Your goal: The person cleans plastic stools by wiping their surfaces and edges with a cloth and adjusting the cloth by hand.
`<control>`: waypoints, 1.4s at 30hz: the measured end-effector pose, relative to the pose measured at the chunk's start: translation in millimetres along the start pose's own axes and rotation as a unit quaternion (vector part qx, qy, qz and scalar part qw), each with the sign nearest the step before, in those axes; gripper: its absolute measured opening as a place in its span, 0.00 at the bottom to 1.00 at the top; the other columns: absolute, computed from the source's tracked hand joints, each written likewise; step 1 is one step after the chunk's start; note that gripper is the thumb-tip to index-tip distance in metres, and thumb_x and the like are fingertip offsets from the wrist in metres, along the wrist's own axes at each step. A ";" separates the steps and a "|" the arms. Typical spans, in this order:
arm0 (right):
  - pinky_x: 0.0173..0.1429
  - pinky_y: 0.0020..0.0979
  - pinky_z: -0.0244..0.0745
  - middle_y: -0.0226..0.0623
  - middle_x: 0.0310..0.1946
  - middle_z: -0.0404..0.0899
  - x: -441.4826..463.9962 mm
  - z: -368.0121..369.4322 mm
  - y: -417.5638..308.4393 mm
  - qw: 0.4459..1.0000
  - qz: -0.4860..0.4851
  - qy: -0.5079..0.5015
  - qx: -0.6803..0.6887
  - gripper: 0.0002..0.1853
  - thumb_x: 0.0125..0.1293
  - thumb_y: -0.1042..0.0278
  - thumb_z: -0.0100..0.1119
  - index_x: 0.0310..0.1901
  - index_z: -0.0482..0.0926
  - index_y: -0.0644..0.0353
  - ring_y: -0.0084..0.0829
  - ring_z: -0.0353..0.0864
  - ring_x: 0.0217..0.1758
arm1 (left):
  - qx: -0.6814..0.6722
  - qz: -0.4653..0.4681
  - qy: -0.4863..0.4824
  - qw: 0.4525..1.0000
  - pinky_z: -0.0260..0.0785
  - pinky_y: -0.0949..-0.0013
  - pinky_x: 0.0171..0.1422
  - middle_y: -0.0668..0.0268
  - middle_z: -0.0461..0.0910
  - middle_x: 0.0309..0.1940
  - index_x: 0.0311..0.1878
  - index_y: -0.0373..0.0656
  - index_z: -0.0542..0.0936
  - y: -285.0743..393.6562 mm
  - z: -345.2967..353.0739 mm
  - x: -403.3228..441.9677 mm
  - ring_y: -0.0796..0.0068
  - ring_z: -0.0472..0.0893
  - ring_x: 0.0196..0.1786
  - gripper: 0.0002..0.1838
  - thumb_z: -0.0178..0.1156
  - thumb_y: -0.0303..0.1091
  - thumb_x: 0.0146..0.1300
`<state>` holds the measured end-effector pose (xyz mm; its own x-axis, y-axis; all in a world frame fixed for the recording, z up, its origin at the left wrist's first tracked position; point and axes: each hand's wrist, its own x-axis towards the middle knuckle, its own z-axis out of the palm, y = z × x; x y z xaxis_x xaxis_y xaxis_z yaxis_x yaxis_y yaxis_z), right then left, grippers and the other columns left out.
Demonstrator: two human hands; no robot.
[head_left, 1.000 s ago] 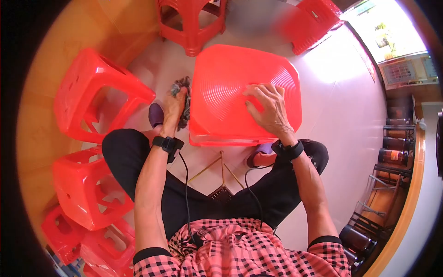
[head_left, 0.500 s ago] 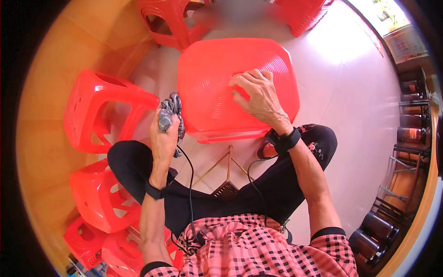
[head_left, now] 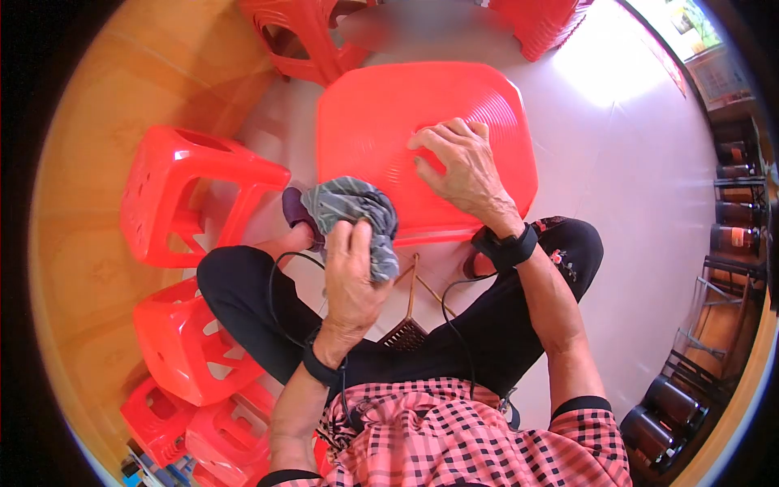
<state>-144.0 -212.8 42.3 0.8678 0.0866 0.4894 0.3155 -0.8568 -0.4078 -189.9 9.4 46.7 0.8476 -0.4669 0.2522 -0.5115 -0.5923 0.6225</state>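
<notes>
A crumpled grey striped cloth [head_left: 350, 207] is bunched in my left hand [head_left: 353, 272], with the fingers closed around it. It is held at the near left corner of a red plastic stool [head_left: 365, 105] whose square top has rounded corners and ring-shaped grooves. My right hand [head_left: 466, 166] rests on the middle of that top. Its fingers are curled down against the stool, and the fingertips are partly hidden. The stool stands upright between my knees.
Several red stools stand at the left, one upright [head_left: 166, 195] and others [head_left: 174, 345] lower down. More red stools [head_left: 304, 36] are at the back. A brown woven low seat [head_left: 403, 334] lies under me. Dark jars [head_left: 653, 430] line the right. Black cables run from both wrists.
My left hand has moved right and toward me with the cloth, from the stool's left side to its near left corner. The cloth has spread out more. My right hand keeps its place on the stool.
</notes>
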 end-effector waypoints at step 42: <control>0.54 0.37 0.61 0.31 0.39 0.82 -2.8 1.5 6.1 1.000 0.001 0.010 0.013 0.08 0.54 0.70 0.62 0.37 0.78 0.55 0.32 0.75 0.44 | -0.228 0.009 -0.149 0.962 0.66 0.62 0.40 0.54 0.69 0.35 0.45 0.35 0.71 25.8 43.0 -27.3 0.58 0.73 0.37 0.16 0.60 0.33 0.57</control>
<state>-144.0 -217.6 37.3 0.8605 0.0749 0.5039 0.3243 -0.8433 -0.4285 -232.3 -21.4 24.1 0.7259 -0.6827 0.0840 -0.3525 -0.2643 0.8977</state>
